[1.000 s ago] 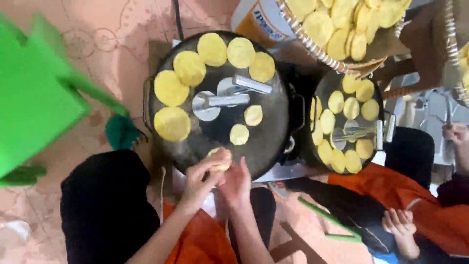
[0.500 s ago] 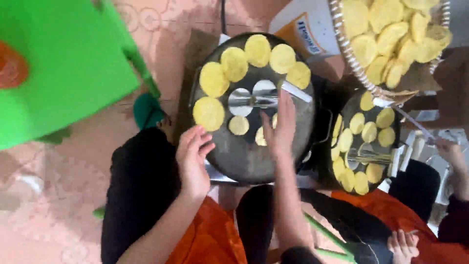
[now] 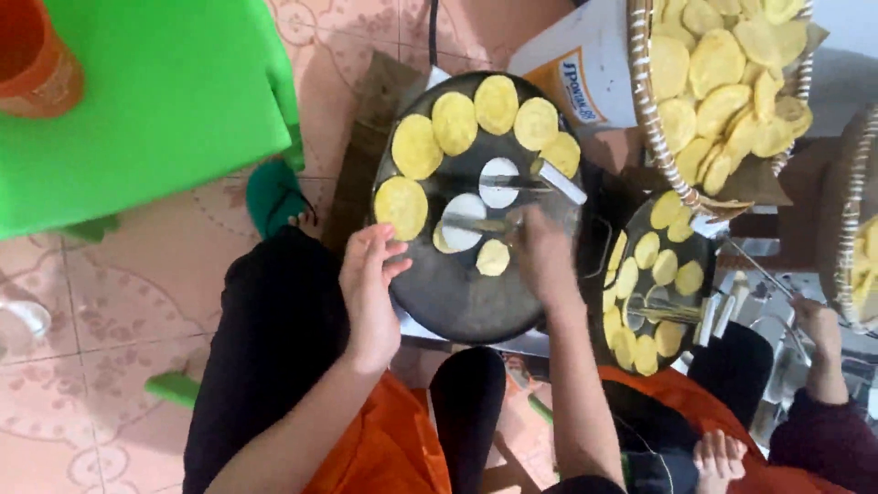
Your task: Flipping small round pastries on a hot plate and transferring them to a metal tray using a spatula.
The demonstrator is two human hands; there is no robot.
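Pink patterned floor tiles (image 3: 110, 302) are showing beneath a round black griddle (image 3: 457, 302) ringed with yellow dough discs (image 3: 455, 122). Right hand (image 3: 540, 252) is reaching over the griddle's middle, touching the metal press (image 3: 476, 222); whether it is gripping is unclear. Left hand (image 3: 370, 293) is hovering, fingers loose, at the griddle's near rim, just beside a small disc (image 3: 493, 258).

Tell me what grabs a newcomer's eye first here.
The round black griddle at centre, ringed with yellow discs, stands out first, with the right hand reaching over its middle and the left hand at its near-left edge. A basket heaped with more discs sits top right, and a bright green table fills the top left.
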